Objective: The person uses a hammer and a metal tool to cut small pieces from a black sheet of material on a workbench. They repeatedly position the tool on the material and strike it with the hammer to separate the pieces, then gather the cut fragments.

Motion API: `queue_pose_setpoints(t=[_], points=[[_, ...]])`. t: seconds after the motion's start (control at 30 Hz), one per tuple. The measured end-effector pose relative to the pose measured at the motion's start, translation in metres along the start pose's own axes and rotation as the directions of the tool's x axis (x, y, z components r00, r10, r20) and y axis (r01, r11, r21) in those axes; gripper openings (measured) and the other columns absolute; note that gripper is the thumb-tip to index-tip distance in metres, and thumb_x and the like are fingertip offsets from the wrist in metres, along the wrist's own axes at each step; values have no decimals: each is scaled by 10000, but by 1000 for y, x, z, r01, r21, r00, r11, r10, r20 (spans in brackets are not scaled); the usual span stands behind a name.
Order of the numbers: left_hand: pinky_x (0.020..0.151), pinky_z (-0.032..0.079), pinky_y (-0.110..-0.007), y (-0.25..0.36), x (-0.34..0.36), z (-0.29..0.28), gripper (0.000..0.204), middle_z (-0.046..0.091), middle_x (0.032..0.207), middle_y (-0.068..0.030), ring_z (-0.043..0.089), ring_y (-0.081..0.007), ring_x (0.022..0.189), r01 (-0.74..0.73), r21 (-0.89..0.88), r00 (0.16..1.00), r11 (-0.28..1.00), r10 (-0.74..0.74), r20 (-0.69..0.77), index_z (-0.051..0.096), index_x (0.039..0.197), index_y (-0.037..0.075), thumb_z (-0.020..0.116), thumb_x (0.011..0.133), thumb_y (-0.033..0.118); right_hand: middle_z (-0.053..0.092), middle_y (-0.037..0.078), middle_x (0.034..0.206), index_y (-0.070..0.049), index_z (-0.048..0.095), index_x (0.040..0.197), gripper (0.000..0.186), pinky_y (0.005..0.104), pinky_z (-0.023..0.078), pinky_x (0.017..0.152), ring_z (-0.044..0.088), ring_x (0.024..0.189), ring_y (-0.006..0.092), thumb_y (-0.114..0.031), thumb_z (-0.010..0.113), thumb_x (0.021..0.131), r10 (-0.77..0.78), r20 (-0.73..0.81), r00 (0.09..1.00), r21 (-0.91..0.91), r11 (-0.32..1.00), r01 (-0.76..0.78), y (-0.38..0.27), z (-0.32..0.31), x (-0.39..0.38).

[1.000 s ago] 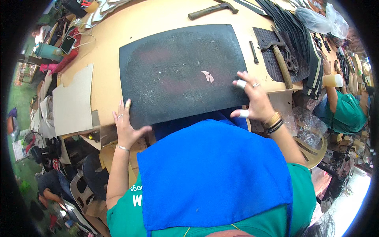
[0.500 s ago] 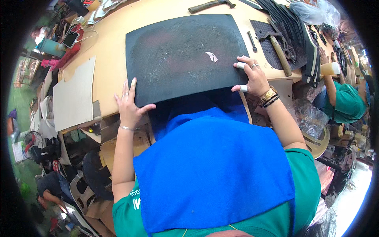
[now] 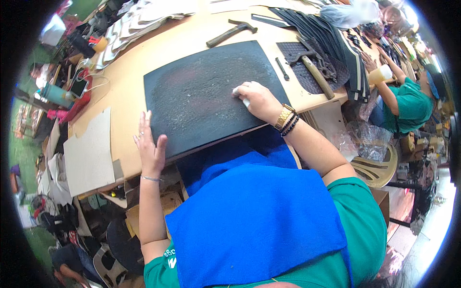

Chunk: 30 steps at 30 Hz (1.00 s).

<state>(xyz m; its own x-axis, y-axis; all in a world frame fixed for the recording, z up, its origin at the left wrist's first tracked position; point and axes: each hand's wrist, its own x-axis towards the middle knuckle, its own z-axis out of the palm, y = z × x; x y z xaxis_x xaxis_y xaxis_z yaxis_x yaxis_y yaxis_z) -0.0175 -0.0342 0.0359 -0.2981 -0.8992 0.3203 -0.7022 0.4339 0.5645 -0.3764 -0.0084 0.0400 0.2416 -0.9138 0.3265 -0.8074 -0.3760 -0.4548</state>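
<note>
A large black board with a rough, worn surface lies at the front of the table. My right hand, fingers curled and pinched, rests on the right part of the board. White wrapping shows on its fingertips, and whatever it holds is hidden. My left hand is at the board's lower left edge, fingers stretched out and holding nothing.
Beyond the board lies a hammer. To its right are a small metal tool and a hammer with a wooden handle on a dark textured mat. Grey card lies left. A co-worker sits at right.
My right hand has moved from the board's right edge inward onto its surface, and its fingers have closed. The pale scrap there no longer shows. My left hand has lifted its fingers off the edge.
</note>
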Motion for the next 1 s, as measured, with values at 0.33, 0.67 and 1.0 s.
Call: queue_pose_setpoints(t=[0.33, 0.67, 1.0], points=[[1096, 199, -628, 68, 180, 104, 610, 423, 1464, -148, 352, -307, 1386, -318, 273, 928, 908, 239, 287, 431, 1412, 123, 515, 937, 496, 677, 155, 846, -28, 680, 859, 124, 386, 527, 772, 664, 836, 316, 6, 641, 746, 10, 74, 997, 122, 992, -19, 8, -15, 18], [1036, 404, -430, 72, 295, 195, 542, 553, 1307, -173, 508, -311, 1237, -155, 273, 941, 949, 58, 334, 511, 1332, 91, 513, 936, 461, 697, 126, 745, -1, 688, 878, 208, 321, 549, 697, 692, 706, 235, -45, 670, 675, 135, 367, 921, 205, 954, -221, 21, -34, 52], [939, 474, -467, 45, 328, 191, 399, 603, 1193, -156, 586, -329, 1115, -165, 531, 953, 831, -6, 304, 582, 1221, 150, 499, 945, 427, 672, 173, 744, 1, 661, 801, 151, 394, 537, 676, 678, 712, 308, -109, 674, 700, 434, 499, 750, -202, 900, -387, 50, -127, -51]])
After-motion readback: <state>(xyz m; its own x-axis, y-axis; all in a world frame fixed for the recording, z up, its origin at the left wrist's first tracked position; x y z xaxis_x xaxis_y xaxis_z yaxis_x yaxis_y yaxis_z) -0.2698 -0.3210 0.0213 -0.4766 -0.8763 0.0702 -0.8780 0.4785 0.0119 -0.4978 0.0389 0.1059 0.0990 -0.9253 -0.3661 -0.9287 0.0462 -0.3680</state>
